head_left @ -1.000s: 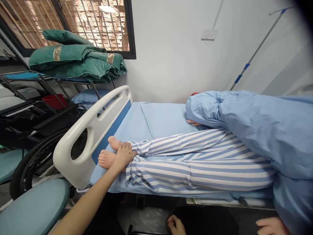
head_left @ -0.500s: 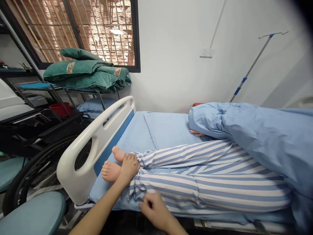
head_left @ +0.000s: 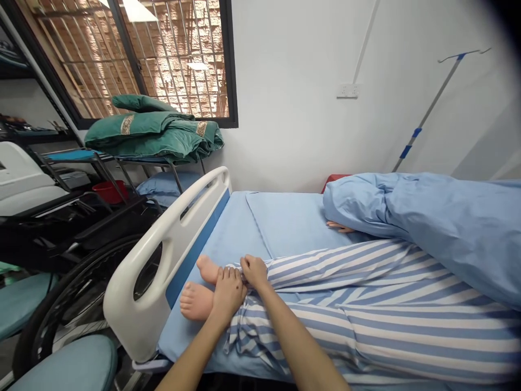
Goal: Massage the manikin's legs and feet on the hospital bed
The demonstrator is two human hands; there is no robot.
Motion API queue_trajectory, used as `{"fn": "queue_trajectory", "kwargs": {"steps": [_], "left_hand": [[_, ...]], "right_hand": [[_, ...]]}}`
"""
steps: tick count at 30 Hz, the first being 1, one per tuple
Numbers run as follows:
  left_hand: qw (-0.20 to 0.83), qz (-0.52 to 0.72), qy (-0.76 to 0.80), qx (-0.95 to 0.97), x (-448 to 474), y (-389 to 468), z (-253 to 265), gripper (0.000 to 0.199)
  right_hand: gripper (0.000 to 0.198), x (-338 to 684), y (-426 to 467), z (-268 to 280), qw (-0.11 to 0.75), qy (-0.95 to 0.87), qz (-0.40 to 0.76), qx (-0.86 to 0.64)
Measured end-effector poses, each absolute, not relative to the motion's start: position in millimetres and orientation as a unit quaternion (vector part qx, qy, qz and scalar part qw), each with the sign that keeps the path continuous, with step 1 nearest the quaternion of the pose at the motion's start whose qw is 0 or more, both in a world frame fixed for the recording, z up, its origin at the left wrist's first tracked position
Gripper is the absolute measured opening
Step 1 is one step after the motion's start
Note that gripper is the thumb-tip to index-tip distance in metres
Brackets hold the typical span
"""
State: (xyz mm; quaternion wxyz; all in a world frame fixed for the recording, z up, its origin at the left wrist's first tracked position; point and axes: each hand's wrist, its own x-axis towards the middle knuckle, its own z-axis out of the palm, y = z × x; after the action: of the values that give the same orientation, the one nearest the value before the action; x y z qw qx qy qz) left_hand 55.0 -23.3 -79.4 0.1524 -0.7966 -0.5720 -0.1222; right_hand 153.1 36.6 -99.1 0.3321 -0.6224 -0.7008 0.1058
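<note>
We lay our left hand [head_left: 230, 292] across the feet [head_left: 196, 302], perhaps for steadying them, its grip unclear, while our right hand [head_left: 254, 272] is clamped on the striped trousers [head_left: 334, 266].

No text, label or brand can be read; no number or sign is legible either.

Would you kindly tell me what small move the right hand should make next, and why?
I would probably have the right hand gently gather the far striped trouser leg at its cuff, with the left hand steadying. The right hand lies curled at that cuff, and the left lies just above the bare feet; whether the right grips cloth is unclear.
</note>
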Motion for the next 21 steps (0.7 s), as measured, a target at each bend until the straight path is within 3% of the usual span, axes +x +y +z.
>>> {"fn": "queue_trajectory", "kwargs": {"steps": [5,10,13,16,21], "left_hand": [[0.085,-0.225,-0.548,-0.801,54,-21,-78,0.035],[-0.110,-0.395,-0.556,-0.722,71,0,-38,0.019],[-0.191,-0.493,-0.558,-0.640,86,23,-15,0.024],[-0.178,-0.497,-0.598,-0.603,96,41,-24,0.034],[-0.083,-0.366,-0.705,-0.601,100,44,-88,0.033]], "right_hand": [[0.039,156,39,-100,0.356,-0.698,0.127,-0.609],[0.045,160,47,-94,0.416,-0.676,0.206,-0.572],[0.048,161,52,-94,0.464,-0.642,0.235,-0.563],[0.049,160,55,-95,0.492,-0.611,0.248,-0.569],[0.045,159,55,-102,0.508,-0.591,0.229,-0.584]]}}
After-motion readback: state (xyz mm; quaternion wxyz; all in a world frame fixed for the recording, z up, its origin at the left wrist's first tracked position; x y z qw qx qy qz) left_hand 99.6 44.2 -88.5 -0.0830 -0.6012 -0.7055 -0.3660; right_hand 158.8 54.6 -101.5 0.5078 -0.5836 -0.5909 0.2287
